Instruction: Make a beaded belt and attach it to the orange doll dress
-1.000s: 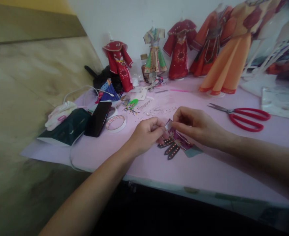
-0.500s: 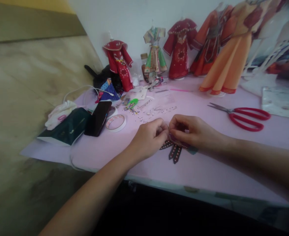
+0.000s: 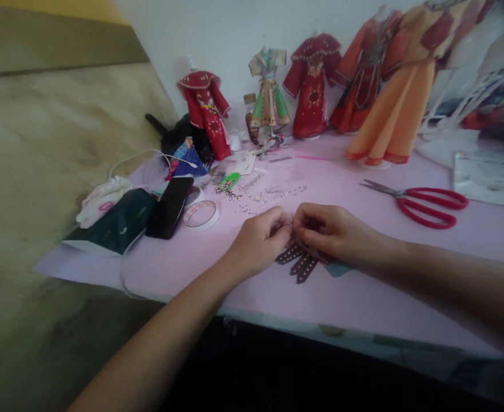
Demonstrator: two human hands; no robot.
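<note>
A small dark garment piece (image 3: 305,265) lies under my fingers on the pink tabletop, its pointed strips dotted with rows of pale beads. My right hand (image 3: 326,229) is closed in a pinch on its upper edge. Thumb and fingers of my left hand (image 3: 265,237) are pinched together right beside the right fingertips, at the piece's upper left. What sits between the left fingertips is too small to make out. A teal bit of cloth (image 3: 337,269) shows below my right hand.
Red-handled scissors (image 3: 427,205) lie to the right. Loose beads (image 3: 230,191) with a green scoop (image 3: 231,180), a tape roll (image 3: 201,216), a phone (image 3: 170,207) and a dark green box (image 3: 120,223) are to the left. Dressed doll forms, including a red-robed one (image 3: 314,91), line the wall.
The view has shifted slightly. The bead-dotted strips have turned a little and fan further left, and more teal cloth shows. Both hands stay pinched close together.
</note>
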